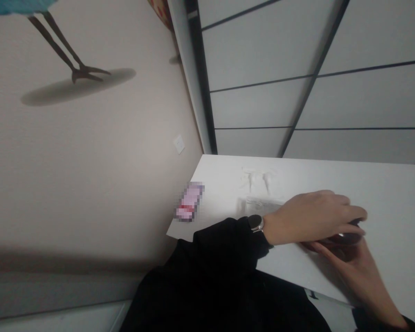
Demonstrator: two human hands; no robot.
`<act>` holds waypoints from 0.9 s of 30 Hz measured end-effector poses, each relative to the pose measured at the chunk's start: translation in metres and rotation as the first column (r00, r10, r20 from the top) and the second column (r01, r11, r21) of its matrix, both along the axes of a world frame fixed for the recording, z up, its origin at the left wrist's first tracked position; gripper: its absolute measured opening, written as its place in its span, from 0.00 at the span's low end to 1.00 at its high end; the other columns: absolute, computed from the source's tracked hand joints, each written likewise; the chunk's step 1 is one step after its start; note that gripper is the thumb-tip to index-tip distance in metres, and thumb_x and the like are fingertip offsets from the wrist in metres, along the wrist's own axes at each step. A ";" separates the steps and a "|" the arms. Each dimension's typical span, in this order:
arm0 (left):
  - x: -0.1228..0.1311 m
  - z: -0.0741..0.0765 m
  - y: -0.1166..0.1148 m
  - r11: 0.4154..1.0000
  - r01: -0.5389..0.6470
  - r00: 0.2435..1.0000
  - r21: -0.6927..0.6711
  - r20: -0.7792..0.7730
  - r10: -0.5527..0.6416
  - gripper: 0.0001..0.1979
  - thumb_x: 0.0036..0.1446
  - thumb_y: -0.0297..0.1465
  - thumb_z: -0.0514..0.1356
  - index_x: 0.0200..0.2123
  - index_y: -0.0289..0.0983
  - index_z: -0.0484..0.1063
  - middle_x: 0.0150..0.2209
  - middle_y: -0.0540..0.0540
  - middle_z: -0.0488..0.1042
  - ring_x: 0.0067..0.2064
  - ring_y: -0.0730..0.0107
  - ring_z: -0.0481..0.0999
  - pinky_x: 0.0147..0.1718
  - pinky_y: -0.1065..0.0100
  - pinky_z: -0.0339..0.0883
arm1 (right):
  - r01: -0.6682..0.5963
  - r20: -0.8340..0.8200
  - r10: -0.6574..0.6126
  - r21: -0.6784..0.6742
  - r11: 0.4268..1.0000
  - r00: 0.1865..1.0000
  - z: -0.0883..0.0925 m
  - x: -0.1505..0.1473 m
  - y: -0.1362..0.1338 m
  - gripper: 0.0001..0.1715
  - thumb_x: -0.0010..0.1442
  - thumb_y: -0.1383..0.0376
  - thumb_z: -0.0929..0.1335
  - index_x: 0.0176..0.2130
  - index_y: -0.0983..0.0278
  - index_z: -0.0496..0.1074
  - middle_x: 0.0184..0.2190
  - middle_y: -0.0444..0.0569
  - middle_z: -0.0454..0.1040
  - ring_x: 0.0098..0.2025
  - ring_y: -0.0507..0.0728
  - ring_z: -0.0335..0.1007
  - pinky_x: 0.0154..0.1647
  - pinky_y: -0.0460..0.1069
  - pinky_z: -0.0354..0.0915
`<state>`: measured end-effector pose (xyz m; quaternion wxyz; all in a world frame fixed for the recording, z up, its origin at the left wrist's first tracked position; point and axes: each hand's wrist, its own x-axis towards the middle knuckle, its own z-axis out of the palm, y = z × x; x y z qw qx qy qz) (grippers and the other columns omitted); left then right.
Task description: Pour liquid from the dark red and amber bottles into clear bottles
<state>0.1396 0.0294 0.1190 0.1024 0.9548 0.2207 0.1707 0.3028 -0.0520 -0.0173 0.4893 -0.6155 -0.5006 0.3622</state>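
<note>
A dark red, glossy, rounded object (347, 238) is held between my two hands over the right part of the white table (394, 198). From above, my left hand (318, 216) reaches across with its fingers curled onto the object's dark upper part; a round-faced watch (255, 223) sits on that wrist. My right hand (358, 265) grips the object from the lower side, thumb stretched along its edge. Much of the object is hidden by the fingers, so its kind cannot be made out.
Two small white pieces (267, 180) lie near the table's back. A clear, flat plastic item (263, 204) is partly behind my left forearm. A pink blurred-out item (189, 201) lies at the left table edge, by the wall. Panelled doors (256, 106) stand behind the table.
</note>
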 end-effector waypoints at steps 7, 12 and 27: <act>-0.010 0.022 0.031 0.966 -0.058 0.985 -0.251 0.146 0.097 0.06 0.70 0.27 0.62 0.49 0.37 0.76 0.49 0.45 0.83 0.51 0.63 0.81 0.54 0.63 0.73 | 0.024 -0.025 -0.025 -0.003 1.000 0.999 -0.005 0.000 0.002 0.50 0.46 0.41 0.80 0.60 0.59 0.67 0.54 0.58 0.79 0.55 0.72 0.79 0.63 0.70 0.71; 0.002 0.008 0.097 0.925 -0.151 0.989 -0.349 -0.055 0.141 0.14 0.61 0.25 0.70 0.50 0.35 0.79 0.44 0.44 0.84 0.47 0.63 0.82 0.50 0.64 0.71 | 0.024 -0.008 -0.023 0.093 0.995 1.000 -0.006 0.001 0.008 0.48 0.51 0.44 0.79 0.62 0.60 0.67 0.57 0.59 0.77 0.58 0.71 0.77 0.65 0.71 0.68; 0.048 -0.068 0.168 0.903 0.110 0.889 -0.416 -0.365 -0.276 0.16 0.56 0.20 0.65 0.47 0.35 0.83 0.47 0.42 0.84 0.48 0.62 0.80 0.52 0.64 0.68 | 0.138 -0.009 -0.138 0.143 0.980 0.990 -0.011 0.003 0.003 0.46 0.56 0.49 0.79 0.67 0.58 0.65 0.64 0.60 0.74 0.66 0.72 0.72 0.69 0.71 0.65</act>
